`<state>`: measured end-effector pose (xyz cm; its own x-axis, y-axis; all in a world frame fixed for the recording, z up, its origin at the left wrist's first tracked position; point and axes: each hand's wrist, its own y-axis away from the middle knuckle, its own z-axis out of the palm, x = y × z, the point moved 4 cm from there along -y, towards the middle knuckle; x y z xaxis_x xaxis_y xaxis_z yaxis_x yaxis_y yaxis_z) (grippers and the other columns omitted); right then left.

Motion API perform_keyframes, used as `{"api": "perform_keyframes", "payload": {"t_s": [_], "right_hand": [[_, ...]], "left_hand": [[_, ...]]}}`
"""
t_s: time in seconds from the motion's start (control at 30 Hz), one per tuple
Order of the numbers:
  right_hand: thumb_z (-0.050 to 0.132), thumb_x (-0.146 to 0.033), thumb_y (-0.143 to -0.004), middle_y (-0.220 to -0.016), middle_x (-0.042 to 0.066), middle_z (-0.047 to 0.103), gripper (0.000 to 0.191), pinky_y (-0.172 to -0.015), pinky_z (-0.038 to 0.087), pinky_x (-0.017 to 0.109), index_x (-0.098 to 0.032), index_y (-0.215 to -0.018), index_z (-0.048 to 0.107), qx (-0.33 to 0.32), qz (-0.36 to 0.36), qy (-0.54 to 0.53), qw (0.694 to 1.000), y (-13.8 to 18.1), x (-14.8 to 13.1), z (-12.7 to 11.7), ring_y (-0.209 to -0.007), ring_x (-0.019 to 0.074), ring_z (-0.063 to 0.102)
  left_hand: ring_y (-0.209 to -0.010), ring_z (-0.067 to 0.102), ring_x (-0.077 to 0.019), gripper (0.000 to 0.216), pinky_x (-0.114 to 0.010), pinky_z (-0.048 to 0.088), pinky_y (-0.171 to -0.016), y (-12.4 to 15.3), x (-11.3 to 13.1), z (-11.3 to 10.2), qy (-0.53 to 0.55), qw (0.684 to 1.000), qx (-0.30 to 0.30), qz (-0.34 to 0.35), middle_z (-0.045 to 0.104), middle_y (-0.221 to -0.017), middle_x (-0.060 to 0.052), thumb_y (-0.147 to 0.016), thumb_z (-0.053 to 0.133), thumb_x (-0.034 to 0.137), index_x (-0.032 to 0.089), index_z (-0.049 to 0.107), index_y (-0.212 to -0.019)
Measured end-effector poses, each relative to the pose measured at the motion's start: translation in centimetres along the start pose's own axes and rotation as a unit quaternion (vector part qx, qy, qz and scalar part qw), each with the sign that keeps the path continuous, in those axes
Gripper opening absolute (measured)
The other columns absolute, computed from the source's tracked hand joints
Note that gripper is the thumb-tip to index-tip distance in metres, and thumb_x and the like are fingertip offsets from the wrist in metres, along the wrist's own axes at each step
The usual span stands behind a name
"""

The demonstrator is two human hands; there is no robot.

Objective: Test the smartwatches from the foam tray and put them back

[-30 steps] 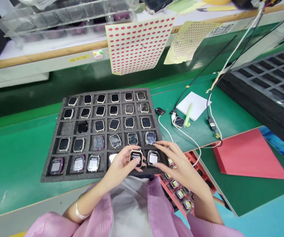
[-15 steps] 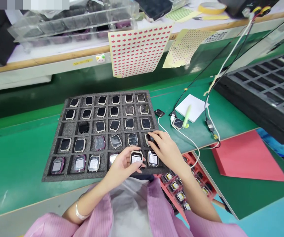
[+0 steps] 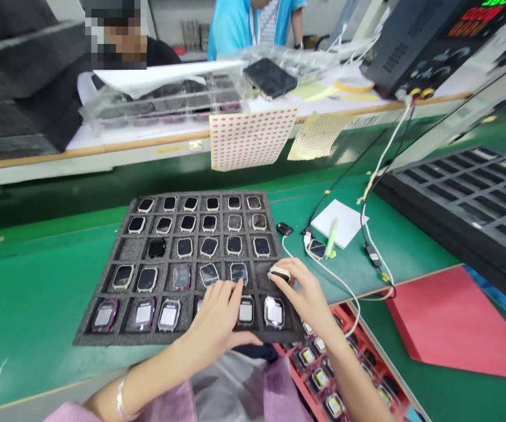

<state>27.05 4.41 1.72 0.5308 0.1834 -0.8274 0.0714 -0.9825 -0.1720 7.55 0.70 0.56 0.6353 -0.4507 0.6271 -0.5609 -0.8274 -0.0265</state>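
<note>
A dark foam tray (image 3: 135, 249) holds several smartwatches in rows of compartments. My right hand (image 3: 305, 291) pinches a watch (image 3: 280, 272) tilted edge-on at the tray's right side; the compartment beside it shows bare foam. My left hand (image 3: 216, 313) lies over the tray's lower middle, thumb apart and nothing gripped. Its fingertips reach the lower edge of a dark-screened watch (image 3: 238, 273), perhaps touching it. In the front row, a lit watch (image 3: 246, 310) sits just right of that hand, with another lit watch (image 3: 274, 311) farther right. The hand partly covers a purple-edged watch.
Right of the tray lie a cabled watch (image 3: 316, 249), a green pen (image 3: 332, 234) and white paper (image 3: 343, 221). A red tray of packed watches (image 3: 294, 357) sits below the bench edge. Another foam tray (image 3: 464, 187) stands far right. Two people are beyond the shelf.
My left hand has let go of the lit watch, now in the front row, and moved up over the tray. My right hand has lifted and tilted a watch from its compartment. The view has tipped upward.
</note>
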Motion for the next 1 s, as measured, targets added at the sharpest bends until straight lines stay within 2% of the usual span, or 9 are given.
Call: {"api": "perform_keyframes", "payload": {"t_s": [0.07, 0.2, 0.33, 0.47, 0.57, 0.63, 0.77, 0.9, 1.0], "right_hand": [[0.061, -0.042, -0.086, -0.093, 0.008, 0.065, 0.024, -0.062, 0.05, 0.031, -0.02, -0.091, 0.065, 0.021, 0.03, -0.075, 0.997, 0.0, 0.1, -0.6, -0.079, 0.023, 0.063], [0.064, -0.043, -0.084, -0.082, 0.007, 0.068, 0.033, -0.036, 0.038, 0.024, -0.017, -0.104, 0.061, -0.003, 0.115, -0.216, 0.97, -0.7, 0.9, -0.4, -0.046, 0.0142, 0.055], [0.067, -0.041, -0.083, -0.097, 0.01, 0.067, 0.053, -0.035, 0.038, 0.02, -0.02, -0.128, 0.049, -0.032, 0.117, -0.318, 0.94, -2.0, 0.8, 0.4, -0.051, 0.0117, 0.052], [0.065, -0.042, -0.084, -0.107, 0.01, 0.063, 0.059, -0.044, 0.047, 0.025, -0.028, -0.137, 0.042, -0.044, 0.113, -0.407, 0.906, -2.4, 0.3, 1.0, -0.067, 0.0169, 0.057], [0.066, -0.042, -0.084, -0.106, 0.009, 0.062, 0.056, -0.048, 0.049, 0.027, -0.028, -0.135, 0.047, -0.044, 0.118, -0.434, 0.892, -2.3, 0.1, 1.1, -0.069, 0.0174, 0.058], [0.068, -0.041, -0.082, -0.104, 0.009, 0.062, 0.055, -0.048, 0.048, 0.026, -0.027, -0.132, 0.051, -0.038, 0.116, -0.437, 0.891, -2.3, 0.0, 0.9, -0.066, 0.0159, 0.057], [0.068, -0.037, -0.083, -0.1, 0.008, 0.062, 0.049, -0.048, 0.048, 0.024, -0.025, -0.128, 0.055, -0.024, 0.102, -0.436, 0.894, -2.4, -0.3, 0.5, -0.061, 0.0136, 0.056], [0.064, -0.034, -0.087, -0.099, 0.01, 0.064, 0.045, -0.047, 0.048, 0.024, -0.024, -0.129, 0.054, -0.055, 0.098, -0.448, 0.887, -2.4, -0.6, 0.7, -0.061, 0.014, 0.058], [0.063, -0.031, -0.087, -0.097, 0.01, 0.065, 0.042, -0.045, 0.046, 0.022, -0.022, -0.127, 0.055, -0.075, 0.098, -0.481, 0.868, -2.3, -0.9, 1.0, -0.059, 0.0133, 0.058]], "left_hand": [[-0.104, 0.051, -0.0353, 0.083, -0.05, 0.044, -0.087, -0.6, 0.0, -1.1, -0.05, 0.999, 0.016, 0.005, 0.053, -0.115, -0.016, -0.069, 0.073, 0.053, 0.013, 0.041, -0.133], [-0.096, 0.055, -0.0347, 0.037, -0.05, 0.043, -0.083, -2.9, -0.4, -1.9, -0.138, 0.99, 0.034, -0.011, 0.06, -0.104, -0.016, -0.084, 0.063, 0.034, 0.011, 0.057, -0.112], [-0.092, 0.057, -0.0334, 0.012, -0.051, 0.04, -0.086, -5.6, -1.0, -1.1, -0.142, 0.988, 0.025, -0.056, 0.063, -0.092, -0.017, -0.088, 0.052, 0.016, 0.009, 0.061, -0.093], [-0.088, 0.06, -0.0263, 0.017, -0.038, 0.044, -0.081, -6.8, -1.5, -0.9, -0.069, 0.994, 0.046, -0.066, 0.064, -0.087, -0.009, -0.084, 0.059, 0.017, 0.013, 0.057, -0.1], [-0.083, 0.061, -0.0231, 0.03, -0.033, 0.044, -0.076, -6.9, -2.2, -1.1, 0.044, 0.994, 0.031, -0.1, 0.063, -0.08, -0.003, -0.078, 0.063, 0.018, 0.015, 0.054, -0.107], [-0.081, 0.06, -0.0219, 0.03, -0.032, 0.044, -0.075, -6.9, -2.4, -1.2, 0.066, 0.991, 0.016, -0.117, 0.062, -0.079, -0.002, -0.076, 0.064, 0.018, 0.016, 0.055, -0.104], [-0.091, 0.059, -0.0234, 0.028, -0.033, 0.045, -0.08, -6.7, -1.4, -0.8, -0.008, 0.995, 0.02, -0.096, 0.06, -0.097, -0.007, -0.076, 0.065, 0.016, 0.015, 0.055, -0.103], [-0.101, 0.057, -0.0337, 0.03, -0.048, 0.043, -0.087, -6.4, -0.2, 0.3, -0.142, 0.987, 0.01, -0.078, 0.057, -0.108, -0.019, -0.082, 0.056, 0.009, 0.01, 0.055, -0.113], [-0.099, 0.057, -0.0346, 0.025, -0.052, 0.042, -0.086, -6.3, -0.1, 0.0, -0.083, 0.994, 0.022, -0.067, 0.058, -0.101, -0.019, -0.083, 0.052, 0.003, 0.008, 0.057, -0.107]]}}
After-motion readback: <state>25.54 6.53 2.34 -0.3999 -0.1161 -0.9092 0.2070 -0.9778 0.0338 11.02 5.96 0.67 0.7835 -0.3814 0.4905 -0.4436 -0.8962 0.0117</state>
